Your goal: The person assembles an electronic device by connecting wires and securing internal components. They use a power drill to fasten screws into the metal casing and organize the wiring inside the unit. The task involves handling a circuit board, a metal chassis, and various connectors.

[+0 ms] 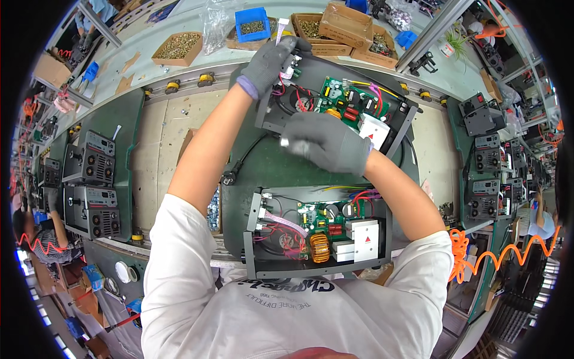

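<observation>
My left hand (272, 63), in a grey glove, is closed at the far left corner of an open black metal housing. A white ribbon cable (281, 33) passes through its fingers, its connector end sticking up. Inside that housing sit a green circuit board (338, 90), colored wires and a white metal plate (373, 128) with a red triangle. My right hand (329, 140), also gloved, hovers over the housing's near edge with fingers curled. Something small and whitish shows blurred at its fingertips. Nearer me lies a second open housing (317, 267) with a copper coil (320, 248).
Behind the far housing stand cardboard boxes of small metal parts (178, 48) and a blue bin (251, 25). A black power plug (228, 178) lies on the green work board (269, 161). Finished-looking units (92, 158) stand left and right. A coiled orange hose (460, 257) hangs at right.
</observation>
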A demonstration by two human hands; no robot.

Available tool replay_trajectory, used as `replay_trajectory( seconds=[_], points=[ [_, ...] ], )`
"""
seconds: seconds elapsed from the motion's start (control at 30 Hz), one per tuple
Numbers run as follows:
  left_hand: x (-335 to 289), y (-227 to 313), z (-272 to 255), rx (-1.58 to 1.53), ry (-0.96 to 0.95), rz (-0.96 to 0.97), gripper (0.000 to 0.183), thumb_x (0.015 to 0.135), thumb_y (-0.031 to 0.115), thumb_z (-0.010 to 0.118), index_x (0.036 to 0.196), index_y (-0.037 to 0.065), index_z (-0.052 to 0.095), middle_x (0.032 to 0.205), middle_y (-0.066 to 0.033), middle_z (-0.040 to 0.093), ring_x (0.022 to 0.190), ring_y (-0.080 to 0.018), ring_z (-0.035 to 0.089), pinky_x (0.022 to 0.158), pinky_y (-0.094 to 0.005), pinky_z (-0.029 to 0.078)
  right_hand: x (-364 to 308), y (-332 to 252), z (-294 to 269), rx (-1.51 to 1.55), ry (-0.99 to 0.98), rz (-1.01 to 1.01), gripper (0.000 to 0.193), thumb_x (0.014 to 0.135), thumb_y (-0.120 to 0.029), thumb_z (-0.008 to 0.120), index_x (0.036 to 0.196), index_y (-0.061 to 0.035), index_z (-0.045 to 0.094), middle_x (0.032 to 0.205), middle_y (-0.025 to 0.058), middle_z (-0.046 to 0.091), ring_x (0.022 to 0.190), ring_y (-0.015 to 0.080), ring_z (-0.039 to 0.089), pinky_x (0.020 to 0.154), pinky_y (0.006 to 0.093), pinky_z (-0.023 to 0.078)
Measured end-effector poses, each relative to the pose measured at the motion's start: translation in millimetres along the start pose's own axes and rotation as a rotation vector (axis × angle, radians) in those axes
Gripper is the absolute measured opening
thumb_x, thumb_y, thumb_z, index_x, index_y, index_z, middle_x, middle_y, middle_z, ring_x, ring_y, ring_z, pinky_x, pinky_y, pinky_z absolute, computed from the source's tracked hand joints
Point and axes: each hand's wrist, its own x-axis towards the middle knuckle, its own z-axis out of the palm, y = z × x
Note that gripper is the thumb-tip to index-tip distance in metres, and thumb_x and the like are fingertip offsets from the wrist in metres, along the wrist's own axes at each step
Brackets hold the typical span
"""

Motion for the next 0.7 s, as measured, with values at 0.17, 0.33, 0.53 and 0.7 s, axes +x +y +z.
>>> replay_trajectory(
  seconds=[0.17,0.33,0.53,0.7],
  points=[
    [7,-12,-7,0.157,-0.037,0.155,0.044,0.107,0.03,0.035,0.114,0.001,0.067,0.1,-0.0076,0.071,0.089,-0.0119,0.062,0.083,-0.0292,0.051,30,2,-18,-0.374,0.262,0.415,0.021,0.092,-0.029,0.066,0.101,-0.0105,0.073,0.093,0.0132,0.071,0.085,0.033,0.067,0.077,0.0407,0.053],
    [8,-17,-4,0.158,-0.017,0.209,0.044,0.107,0.027,0.032,0.114,0.0,0.066,0.102,-0.0117,0.07,0.093,-0.0184,0.065,0.088,-0.0323,0.051,54,26,-20,-0.613,0.209,0.377,0.02,0.089,-0.032,0.066,0.098,-0.0164,0.076,0.087,0.0126,0.071,0.083,0.0349,0.066,0.075,0.0456,0.052],
    [8,-20,-10,0.36,-0.018,0.36,0.037,0.105,0.02,0.034,0.115,0.0,0.064,0.105,-0.0155,0.069,0.098,-0.0262,0.067,0.091,-0.0363,0.051,62,28,-15,-0.521,0.152,0.382,0.022,0.087,-0.031,0.068,0.099,-0.0147,0.076,0.086,0.0131,0.071,0.082,0.0333,0.067,0.074,0.0441,0.052],
    [5,-15,-9,0.486,0.004,0.404,0.033,0.103,0.015,0.036,0.116,0.001,0.063,0.106,-0.0159,0.07,0.1,-0.0283,0.067,0.092,-0.0373,0.051,64,44,-12,-0.32,0.18,0.428,0.028,0.085,-0.04,0.069,0.097,-0.0158,0.078,0.091,0.0141,0.073,0.087,0.0365,0.068,0.081,0.0451,0.053]
  ],
)
